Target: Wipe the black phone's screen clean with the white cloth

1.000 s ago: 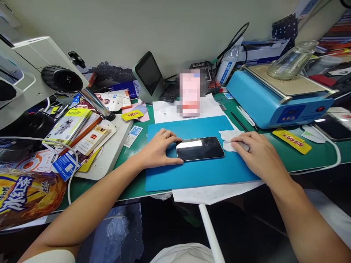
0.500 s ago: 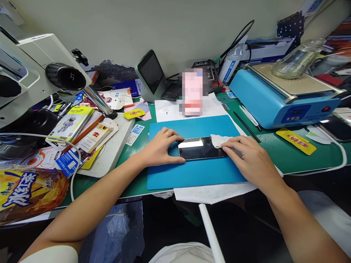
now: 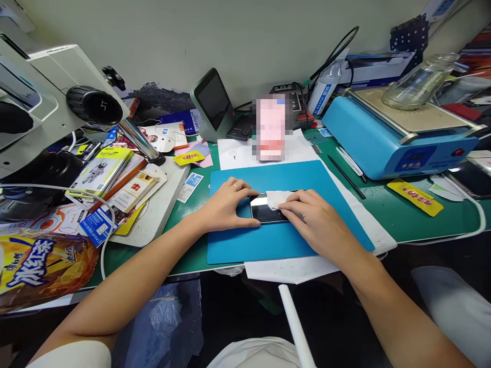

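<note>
A black-screened smartphone (image 3: 261,212) lies flat on a blue mat (image 3: 245,244), its screen facing up. My left hand (image 3: 229,207) grips the phone's left end, thumb on the near edge and fingers at the far edge. With its fingers pinched together, my right hand (image 3: 312,217) holds a white wipe (image 3: 276,198) against the screen, near the middle. The phone's right part is hidden under my right hand.
At the right stands a blue heating machine (image 3: 395,135) with a glass jar (image 3: 420,84) on top. A microscope (image 3: 76,97) and several boxes crowd the left, with a drink bottle (image 3: 46,271) in front. A black stick (image 3: 346,176) lies right of the mat.
My right hand has slid the white wipe leftward along the screen, from the phone's right end to about its middle. My left hand keeps its hold on the left end.
</note>
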`<state>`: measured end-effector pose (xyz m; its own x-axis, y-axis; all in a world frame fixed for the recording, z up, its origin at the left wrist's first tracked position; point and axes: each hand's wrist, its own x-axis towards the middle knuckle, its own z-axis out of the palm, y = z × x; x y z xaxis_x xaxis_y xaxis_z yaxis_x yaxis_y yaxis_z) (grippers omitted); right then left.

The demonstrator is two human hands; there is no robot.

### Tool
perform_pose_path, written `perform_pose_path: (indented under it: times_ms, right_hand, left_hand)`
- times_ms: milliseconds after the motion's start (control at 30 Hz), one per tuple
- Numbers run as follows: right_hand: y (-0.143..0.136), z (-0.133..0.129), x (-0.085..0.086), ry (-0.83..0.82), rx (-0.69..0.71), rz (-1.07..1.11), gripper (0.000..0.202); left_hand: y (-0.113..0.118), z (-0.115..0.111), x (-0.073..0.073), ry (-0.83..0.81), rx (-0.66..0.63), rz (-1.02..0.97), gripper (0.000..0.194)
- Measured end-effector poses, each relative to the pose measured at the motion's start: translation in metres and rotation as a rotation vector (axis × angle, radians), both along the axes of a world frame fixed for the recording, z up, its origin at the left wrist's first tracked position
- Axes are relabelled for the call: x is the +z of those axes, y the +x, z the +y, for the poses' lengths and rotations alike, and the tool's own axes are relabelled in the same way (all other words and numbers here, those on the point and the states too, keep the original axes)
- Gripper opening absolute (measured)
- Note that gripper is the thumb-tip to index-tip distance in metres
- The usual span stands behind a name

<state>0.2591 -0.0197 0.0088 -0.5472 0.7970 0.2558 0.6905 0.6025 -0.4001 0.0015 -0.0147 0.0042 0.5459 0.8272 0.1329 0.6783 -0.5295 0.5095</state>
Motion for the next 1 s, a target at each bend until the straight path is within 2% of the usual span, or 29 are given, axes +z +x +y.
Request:
perform_pose_path:
  times_ms: [333, 467, 567, 833, 1000]
  right_hand:
    - [-0.042, -0.009, 0.0, 0.038, 0.08, -0.003, 0.027]
    - [-0.051, -0.01, 0.002, 0.075, 0.084, -0.041, 0.026]
    - [-0.039, -0.006, 0.005, 0.072, 0.098, -0.078, 0.026]
    - [0.036, 0.005, 0.002, 0.077, -0.036, -0.094, 0.028]
    - [0.049, 0.0, 0.001, 0.134, -0.056, -0.114, 0.03]
  left_hand:
    - [0.002, -0.001, 0.001, -0.005, 0.011, -0.005, 0.066]
    - [0.0, -0.001, 0.001, -0.006, 0.01, -0.01, 0.062]
    - [-0.001, -0.001, 0.001, -0.016, 0.011, -0.008, 0.064]
    - [-0.001, 0.0, 0.002, -0.042, 0.004, 0.01, 0.07]
    - [-0.001, 0.0, 0.004, -0.046, 0.003, 0.006, 0.069]
